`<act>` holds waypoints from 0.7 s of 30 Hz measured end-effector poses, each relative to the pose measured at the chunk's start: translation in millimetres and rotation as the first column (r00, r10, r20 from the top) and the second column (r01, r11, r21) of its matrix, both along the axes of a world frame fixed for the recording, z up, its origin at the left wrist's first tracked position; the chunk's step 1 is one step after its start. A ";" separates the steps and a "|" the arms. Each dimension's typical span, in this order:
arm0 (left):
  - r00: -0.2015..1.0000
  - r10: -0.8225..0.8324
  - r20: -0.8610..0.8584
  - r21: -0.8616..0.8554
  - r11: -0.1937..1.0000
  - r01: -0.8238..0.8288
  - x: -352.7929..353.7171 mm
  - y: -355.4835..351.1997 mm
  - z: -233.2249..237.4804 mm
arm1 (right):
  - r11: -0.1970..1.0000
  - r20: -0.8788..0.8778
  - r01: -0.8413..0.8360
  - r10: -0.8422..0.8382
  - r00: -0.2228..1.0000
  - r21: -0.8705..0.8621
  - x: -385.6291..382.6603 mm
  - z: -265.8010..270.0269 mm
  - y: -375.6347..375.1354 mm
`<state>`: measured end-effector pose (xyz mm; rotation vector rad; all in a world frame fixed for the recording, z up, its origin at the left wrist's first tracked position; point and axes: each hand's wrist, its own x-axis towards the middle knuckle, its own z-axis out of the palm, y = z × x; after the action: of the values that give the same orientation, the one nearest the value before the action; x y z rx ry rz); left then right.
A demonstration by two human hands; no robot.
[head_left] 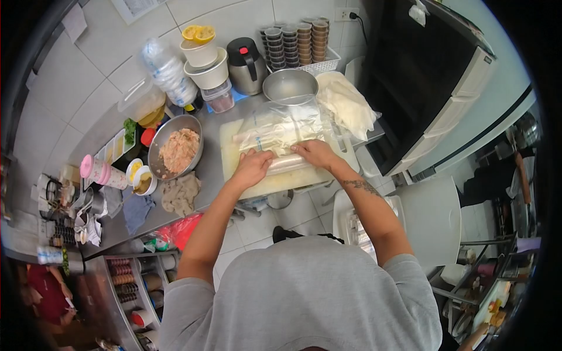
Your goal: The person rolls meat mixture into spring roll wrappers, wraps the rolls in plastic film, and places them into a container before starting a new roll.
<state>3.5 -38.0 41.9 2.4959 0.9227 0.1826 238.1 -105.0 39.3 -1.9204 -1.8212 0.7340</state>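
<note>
Right of the cutting board [230, 153], a tall black-fronted unit [404, 76] is looming. Left of the board, a round steel mixing bowl [197, 153] is holding coarse, pinkish mixture [180, 151]. A pale, crumpled bundle [345, 102] is crowding the board's far right corner, while a shiny metal bowl [290, 86] and a lidded jug [244, 76] are standing behind the board. Across the board, clear, creased film [287, 120] is spreading. Near its front edge, a smooth, cylindrical wrapped roll [285, 165] is lying beneath the fingers; the left hand [252, 168] and right hand [316, 155] are curling over it, thumbs pointing inward. Whether they are gripping firmly, I cannot tell.
</note>
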 end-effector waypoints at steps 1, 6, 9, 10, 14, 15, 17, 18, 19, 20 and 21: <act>0.999 -0.008 0.048 0.046 0.999 0.006 -0.2 3.4 -7.7 | 0.998 0.002 0.020 -0.020 1.000 0.059 -1.1 -2.6 1.1; 0.990 0.005 0.144 0.222 0.974 -0.037 7.7 4.3 -12.9 | 0.799 0.271 -0.144 -0.024 0.962 0.584 -11.8 -28.5 6.0; 0.984 -0.008 0.176 0.307 0.950 -0.047 15.6 11.1 -2.6 | 0.794 0.337 -0.252 0.064 0.939 0.553 -33.9 -19.7 -5.7; 0.982 -0.035 0.184 0.262 0.965 -0.015 18.2 17.6 -5.0 | 0.796 0.351 -0.252 0.053 0.935 0.551 -38.7 -17.4 -9.3; 0.992 -0.105 0.070 0.107 0.989 0.097 28.3 41.8 -18.8 | 0.822 0.316 -0.238 0.075 0.946 0.518 -44.5 -20.1 -8.3; 0.993 -0.118 0.004 0.074 0.990 0.117 30.3 43.8 -20.6 | 0.822 0.301 -0.238 0.085 0.950 0.518 -45.8 -20.0 -8.6; 0.990 -0.120 0.071 0.148 0.983 0.109 32.5 45.0 -25.8 | 0.842 0.299 -0.229 0.085 0.950 0.489 -46.3 -19.3 -9.3; 0.988 -0.120 0.101 0.182 0.978 0.101 31.2 43.5 -25.8 | 0.852 0.295 -0.225 0.088 0.951 0.472 -48.1 -20.1 -10.2; 0.989 -0.119 0.083 0.134 0.985 0.108 29.5 44.2 -24.8 | 0.861 0.291 -0.225 0.096 0.952 0.455 -48.5 -22.1 -11.2; 0.991 -0.119 0.067 0.088 0.990 0.113 29.6 46.8 -22.6 | 0.869 0.290 -0.227 0.102 0.951 0.439 -45.6 -22.9 -12.1; 0.991 -0.119 0.055 0.042 0.992 0.117 29.2 47.0 -21.8 | 0.876 0.292 -0.231 0.110 0.950 0.422 -44.0 -21.4 -13.7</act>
<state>32.7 9.0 20.0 2.5579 0.7534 0.2336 194.1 -118.7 17.9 -1.6124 -2.1118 0.0782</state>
